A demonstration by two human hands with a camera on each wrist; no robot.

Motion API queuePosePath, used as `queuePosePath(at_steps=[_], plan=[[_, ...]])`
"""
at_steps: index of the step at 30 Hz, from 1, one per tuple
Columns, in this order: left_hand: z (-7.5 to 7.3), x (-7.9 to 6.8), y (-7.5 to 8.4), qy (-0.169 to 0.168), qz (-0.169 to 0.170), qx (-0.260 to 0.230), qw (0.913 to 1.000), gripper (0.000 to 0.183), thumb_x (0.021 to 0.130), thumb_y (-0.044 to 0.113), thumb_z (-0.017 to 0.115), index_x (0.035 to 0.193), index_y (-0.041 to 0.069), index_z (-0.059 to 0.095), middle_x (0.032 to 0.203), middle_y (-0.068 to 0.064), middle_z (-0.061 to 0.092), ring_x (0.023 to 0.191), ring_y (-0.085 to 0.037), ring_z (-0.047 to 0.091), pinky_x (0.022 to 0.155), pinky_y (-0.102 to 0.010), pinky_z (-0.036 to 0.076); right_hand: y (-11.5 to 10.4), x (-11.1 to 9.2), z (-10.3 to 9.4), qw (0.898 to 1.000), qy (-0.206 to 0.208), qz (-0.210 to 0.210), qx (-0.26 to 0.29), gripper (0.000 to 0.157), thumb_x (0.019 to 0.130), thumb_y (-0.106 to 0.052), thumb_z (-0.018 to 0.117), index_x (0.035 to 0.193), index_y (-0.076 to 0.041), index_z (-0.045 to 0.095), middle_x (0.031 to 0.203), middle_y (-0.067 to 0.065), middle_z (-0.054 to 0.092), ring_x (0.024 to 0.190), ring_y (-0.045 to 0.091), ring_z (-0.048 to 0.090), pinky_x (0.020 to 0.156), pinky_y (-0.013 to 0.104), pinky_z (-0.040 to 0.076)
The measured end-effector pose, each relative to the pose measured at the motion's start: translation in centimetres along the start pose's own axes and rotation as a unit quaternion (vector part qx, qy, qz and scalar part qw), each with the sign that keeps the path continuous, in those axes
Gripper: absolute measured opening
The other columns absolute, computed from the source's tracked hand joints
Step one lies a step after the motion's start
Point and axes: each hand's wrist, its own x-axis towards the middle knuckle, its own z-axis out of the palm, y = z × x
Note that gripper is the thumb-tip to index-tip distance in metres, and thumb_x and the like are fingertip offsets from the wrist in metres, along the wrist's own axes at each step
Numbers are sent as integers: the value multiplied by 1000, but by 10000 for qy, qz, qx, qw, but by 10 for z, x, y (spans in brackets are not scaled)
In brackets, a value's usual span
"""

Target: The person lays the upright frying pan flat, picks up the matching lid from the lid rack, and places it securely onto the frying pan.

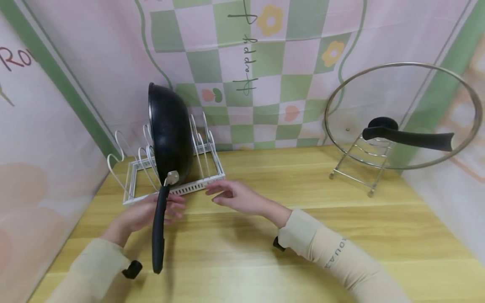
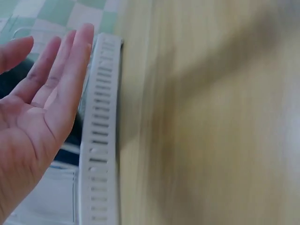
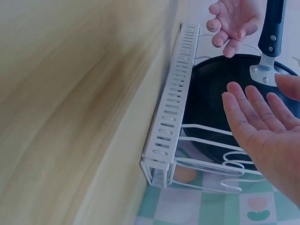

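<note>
A black frying pan (image 1: 170,130) stands on edge in a white wire rack (image 1: 217,162), its black handle (image 1: 159,231) pointing toward me. My left hand (image 1: 145,212) is behind and beside that handle in the head view, fingers extended and holding nothing. To the right of the pan, my right hand (image 1: 238,197) hovers by the rack's front right corner with fingers loosely bent around nothing. The left wrist view shows my left palm (image 2: 42,108) beside the slotted rail (image 2: 101,117). In the right wrist view my right palm (image 3: 267,131) faces the pan (image 3: 215,93).
On the right, a large glass lid (image 1: 401,164) with a black knob-and-handle piece (image 1: 413,136) leans on a small metal stand (image 1: 356,179). Printed cloth (image 1: 246,59) hangs behind the wooden tabletop (image 1: 265,261), and a pale side panel (image 1: 45,176) rises at left.
</note>
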Motion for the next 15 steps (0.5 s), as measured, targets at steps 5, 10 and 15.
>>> queuePosePath(at_steps=[5,10,15], plan=[[-8,-9,10,238,-642,223,9974,46,106,14,49,143,-13,44,133,-21,63,119,-37,63,95,-46,54,1,0,5,9999,-4,36,141,41,100,4,59,140,7,53,133,26,61,120,37,62,98,29,52],[-15,-17,19,203,-952,196,9951,52,103,12,50,147,-14,38,136,-18,62,121,-30,63,95,-42,53,1,1,12,9997,-56,-16,223,40,100,3,60,139,9,53,133,26,62,122,35,62,99,28,51],[-29,-30,19,-159,-594,-393,9973,36,104,3,41,135,7,57,126,1,68,114,-18,66,94,-40,54,-2,4,24,9990,-207,18,391,40,101,2,60,140,8,53,133,24,63,122,35,62,100,27,50]])
